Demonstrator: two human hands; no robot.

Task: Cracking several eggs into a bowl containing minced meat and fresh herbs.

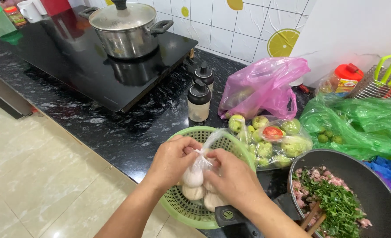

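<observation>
**Two hands work at a knotted bag of garlic over a green basket**

A small clear plastic bag (198,169) of pale garlic bulbs hangs at lower centre of the frame, just above a green plastic basket (183,207) that sits at the near edge of the black stone surface (116,132). The left hand (172,161) pinches the twisted neck of the bag, its grip closed on the plastic; the right hand (233,178) is likewise closed on the bag from the other side, fingers at the knot. More bulbs lie loose in the basket beneath. To undo such a knot cleanly, it seems best to keep the bag low over the basket, hold the neck steady with one hand and tease the plastic loose with the other, so any bulbs that drop land inside.

Right of the basket lies a clear bag of green fruit (272,143) with one red tomato, behind it a pink plastic bag (264,86) and, at right, a green one (358,125). A dark pan (380,185) of minced meat and chopped herbs fills the lower right corner. Two small bottles with black caps (200,94) stand at centre, and a lidded steel pot (125,28) rests on the black hob at upper left.
</observation>
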